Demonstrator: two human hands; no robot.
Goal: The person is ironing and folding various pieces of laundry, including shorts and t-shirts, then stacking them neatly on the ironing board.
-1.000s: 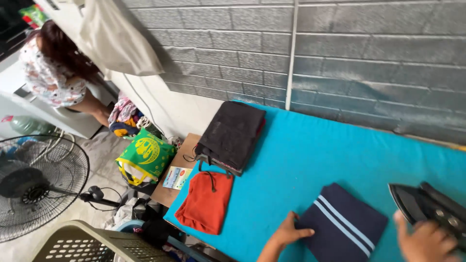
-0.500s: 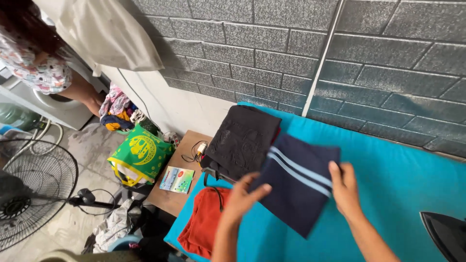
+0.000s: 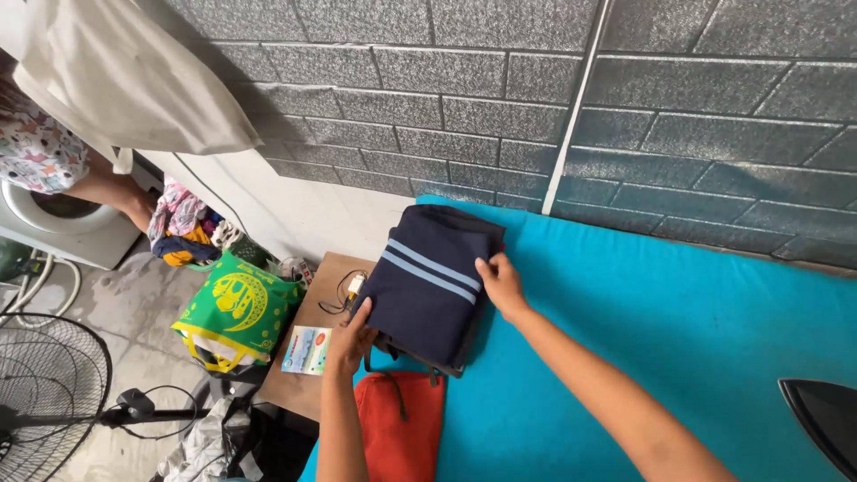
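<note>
A folded navy garment with two pale stripes [image 3: 427, 287] lies on top of a folded black garment [image 3: 464, 223] at the far left of the turquoise ironing surface [image 3: 678, 330]. My left hand [image 3: 350, 341] grips the navy garment's near left edge. My right hand [image 3: 502, 284] rests on its right edge with fingers over the fabric. A folded orange garment [image 3: 402, 428] lies just in front of the stack, near my left forearm.
A dark iron [image 3: 826, 424] sits at the right edge. Left of the surface stands a small wooden table [image 3: 308, 379] with a cable and a card, a green bag [image 3: 237, 308], a fan [image 3: 45, 393], and a person by a washing machine [image 3: 54, 219].
Both hands carried the navy garment from the near middle of the surface leftward and set it on the black garment. The view has turned left, away from the iron.
</note>
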